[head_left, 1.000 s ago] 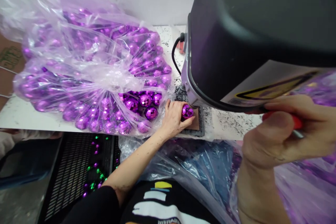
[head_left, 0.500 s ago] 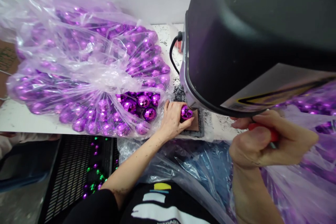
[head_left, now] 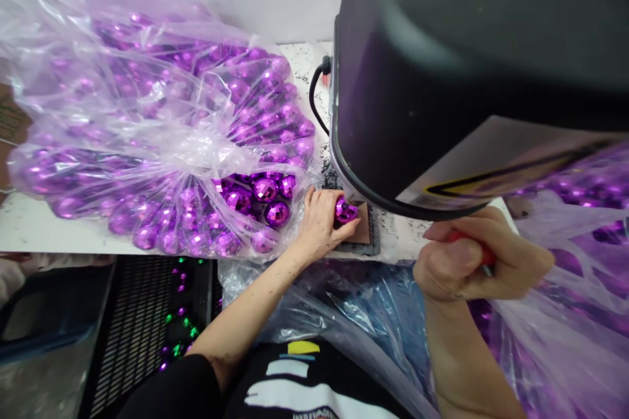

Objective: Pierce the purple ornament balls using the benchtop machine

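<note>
My left hand (head_left: 322,219) pinches a shiny purple faceted ball (head_left: 345,209) between thumb and fingers. The ball rests over a brown pad (head_left: 361,226) on a dark base plate, under the front edge of a big black machine housing (head_left: 442,65). My right hand (head_left: 484,258) is wrapped around a red handle (head_left: 474,243) with a bit of metal showing at its end. That hand is just below the housing's lower rim. Whatever lies directly under the housing is hidden.
Left of the machine, a clear plastic bag (head_left: 196,144) of purple balls lies on the white table (head_left: 29,226). More bagged purple balls (head_left: 580,196) are at the right. Below the table edge stands a black mesh crate (head_left: 130,314) with green and purple beads. A black cable (head_left: 314,101) loops beside the housing.
My right hand has moved left with the red handle. The housing sits slightly further left in view. My left hand keeps its hold on the ball at nearly the same spot.
</note>
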`<state>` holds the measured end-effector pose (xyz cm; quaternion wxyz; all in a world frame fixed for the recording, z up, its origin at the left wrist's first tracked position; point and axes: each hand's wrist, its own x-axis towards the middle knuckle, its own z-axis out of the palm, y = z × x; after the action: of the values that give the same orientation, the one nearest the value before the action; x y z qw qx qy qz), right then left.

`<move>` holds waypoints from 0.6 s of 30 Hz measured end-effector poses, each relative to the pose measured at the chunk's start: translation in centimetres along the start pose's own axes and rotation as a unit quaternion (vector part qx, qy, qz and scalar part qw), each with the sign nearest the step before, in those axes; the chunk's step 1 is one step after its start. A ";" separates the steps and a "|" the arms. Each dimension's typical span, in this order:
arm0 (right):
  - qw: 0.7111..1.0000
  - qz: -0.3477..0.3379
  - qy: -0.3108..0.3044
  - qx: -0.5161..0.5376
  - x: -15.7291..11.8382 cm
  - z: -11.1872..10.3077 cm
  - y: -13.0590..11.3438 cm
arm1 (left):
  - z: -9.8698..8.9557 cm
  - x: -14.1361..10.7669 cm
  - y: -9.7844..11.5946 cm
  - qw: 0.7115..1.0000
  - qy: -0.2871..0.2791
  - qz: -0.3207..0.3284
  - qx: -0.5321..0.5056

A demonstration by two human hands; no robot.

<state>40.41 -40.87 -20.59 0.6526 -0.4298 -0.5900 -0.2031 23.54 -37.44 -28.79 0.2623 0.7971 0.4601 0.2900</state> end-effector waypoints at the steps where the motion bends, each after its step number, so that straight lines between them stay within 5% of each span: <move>1: 1.000 -0.001 0.005 -0.002 -0.2 0.1 0.1 | 0.0 0.0 0.0 1.000 0.000 0.000 0.002; 12: 0.998 0.033 0.021 0.039 -1.3 0.7 0.0 | -0.1 0.1 0.2 1.000 -0.004 -0.005 0.027; 18: 0.994 0.085 -0.049 0.042 -3.6 0.0 0.9 | 0.0 -0.1 0.1 0.999 0.002 -0.004 0.044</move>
<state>40.29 -41.29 -24.26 0.6553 -0.4596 -0.5909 -0.1007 23.53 -37.55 -28.71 0.2275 0.8056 0.4757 0.2701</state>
